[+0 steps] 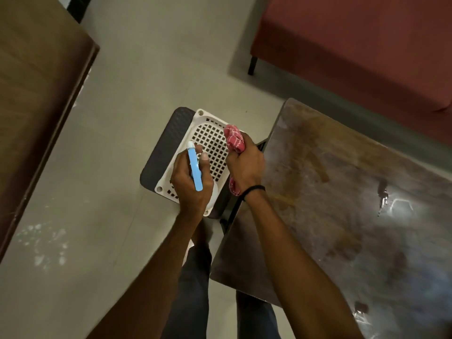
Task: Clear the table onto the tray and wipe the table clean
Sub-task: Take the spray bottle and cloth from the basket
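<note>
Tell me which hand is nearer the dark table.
Right. The right hand, gripping the red cloth, is at the table edge; the left hand is over the white tray.

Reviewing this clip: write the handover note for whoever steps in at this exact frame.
Left hand: holding the blue-capped spray bottle over the white tray.
Right hand: gripping the bunched red cloth at the tray's edge.
Tray sits on a dark stool beside the table.
Done: the visible tabletop holds no items.
Left: wet patches and smears show; wiping looks unfinished.
</note>
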A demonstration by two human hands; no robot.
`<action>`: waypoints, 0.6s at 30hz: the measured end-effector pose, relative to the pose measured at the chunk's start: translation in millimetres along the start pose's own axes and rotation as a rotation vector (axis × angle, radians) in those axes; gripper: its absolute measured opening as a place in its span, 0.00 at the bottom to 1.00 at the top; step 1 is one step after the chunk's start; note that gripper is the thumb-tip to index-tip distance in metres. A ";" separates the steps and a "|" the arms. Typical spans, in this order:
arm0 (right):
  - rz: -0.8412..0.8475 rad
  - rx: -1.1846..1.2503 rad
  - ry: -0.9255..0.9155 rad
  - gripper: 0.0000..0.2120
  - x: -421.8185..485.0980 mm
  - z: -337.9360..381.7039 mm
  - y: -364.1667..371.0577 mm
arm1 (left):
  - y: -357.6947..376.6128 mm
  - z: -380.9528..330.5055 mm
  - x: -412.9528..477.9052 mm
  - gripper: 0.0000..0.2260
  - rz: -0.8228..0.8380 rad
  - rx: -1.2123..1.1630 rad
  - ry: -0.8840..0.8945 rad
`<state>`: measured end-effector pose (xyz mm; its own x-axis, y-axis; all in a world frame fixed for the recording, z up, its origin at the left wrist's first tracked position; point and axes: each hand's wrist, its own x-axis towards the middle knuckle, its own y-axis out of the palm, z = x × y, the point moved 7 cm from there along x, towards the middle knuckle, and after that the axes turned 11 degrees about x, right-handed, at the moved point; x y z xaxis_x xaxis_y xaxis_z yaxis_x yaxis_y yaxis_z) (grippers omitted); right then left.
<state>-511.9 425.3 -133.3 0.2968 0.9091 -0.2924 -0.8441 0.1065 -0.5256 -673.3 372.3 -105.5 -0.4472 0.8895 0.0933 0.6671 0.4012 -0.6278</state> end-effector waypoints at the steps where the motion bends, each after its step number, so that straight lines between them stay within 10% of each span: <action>1: -0.024 0.060 0.021 0.15 -3.8 -4.7 -15.0 | 3.3 -9.8 -4.2 0.11 0.015 0.005 0.020; 9: -0.292 0.595 0.386 0.03 -29.6 -98.8 -148.0 | 58.7 -78.5 -67.3 0.08 0.315 0.120 0.018; 18: -0.310 0.529 0.513 0.14 -50.2 -201.8 -254.2 | 126.6 -117.1 -137.7 0.12 0.500 0.106 -0.362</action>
<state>-222.1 271.3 -146.3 0.6129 0.5218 -0.5934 -0.7511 0.6180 -0.2323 -457.6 326.2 -107.3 -0.2818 0.8263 -0.4876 0.7934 -0.0851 -0.6028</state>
